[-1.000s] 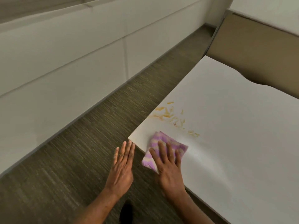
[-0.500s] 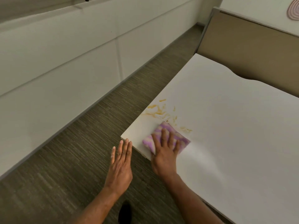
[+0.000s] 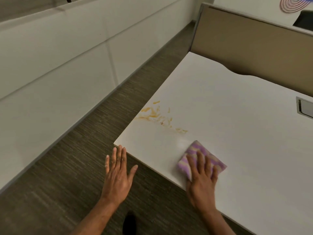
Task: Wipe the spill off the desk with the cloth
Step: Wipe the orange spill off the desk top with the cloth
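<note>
On the cloth (image 3: 197, 150), right hand (image 3: 201, 181) flat

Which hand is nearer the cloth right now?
Right. The right hand rests flat on the purple cloth, fingers spread over it. The left hand hovers open beside the near corner of the desk, well to the cloth's left.

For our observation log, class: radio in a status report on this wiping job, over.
Right hand flat on cloth, left hand open beside desk corner. Spill unwiped, apart from cloth. Nothing between them.
</note>
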Tool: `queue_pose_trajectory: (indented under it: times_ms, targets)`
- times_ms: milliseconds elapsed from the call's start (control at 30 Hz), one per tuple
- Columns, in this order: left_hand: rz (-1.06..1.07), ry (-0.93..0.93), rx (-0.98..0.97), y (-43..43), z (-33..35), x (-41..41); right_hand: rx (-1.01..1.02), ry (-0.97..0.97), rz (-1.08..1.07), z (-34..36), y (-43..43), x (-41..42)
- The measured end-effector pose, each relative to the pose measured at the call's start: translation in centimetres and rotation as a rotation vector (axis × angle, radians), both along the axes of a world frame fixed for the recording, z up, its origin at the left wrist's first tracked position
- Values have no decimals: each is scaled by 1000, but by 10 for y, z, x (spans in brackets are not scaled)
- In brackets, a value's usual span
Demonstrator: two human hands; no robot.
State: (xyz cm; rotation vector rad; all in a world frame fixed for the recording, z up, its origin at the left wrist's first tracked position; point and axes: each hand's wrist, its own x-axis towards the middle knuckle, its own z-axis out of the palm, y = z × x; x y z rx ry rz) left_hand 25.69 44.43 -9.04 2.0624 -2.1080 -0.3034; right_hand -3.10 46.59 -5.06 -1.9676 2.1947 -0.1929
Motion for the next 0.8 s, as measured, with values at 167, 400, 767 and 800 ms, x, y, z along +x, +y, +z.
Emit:
queue_pose_trajectory:
  times_ms: [167, 400, 767, 800]
  targets:
    - [19, 14, 23, 0, 3, -5, 12, -44, -201, 4, -54, -13]
    - [64, 70, 26, 0, 3, -14, 20, -87, 18, 5, -96, 37]
    - [134, 94, 57, 0, 13, -32, -66, -35, -70, -2, -6, -10]
    - [135, 99, 58, 0, 14, -33, -45, -36, -147, 1, -8, -23]
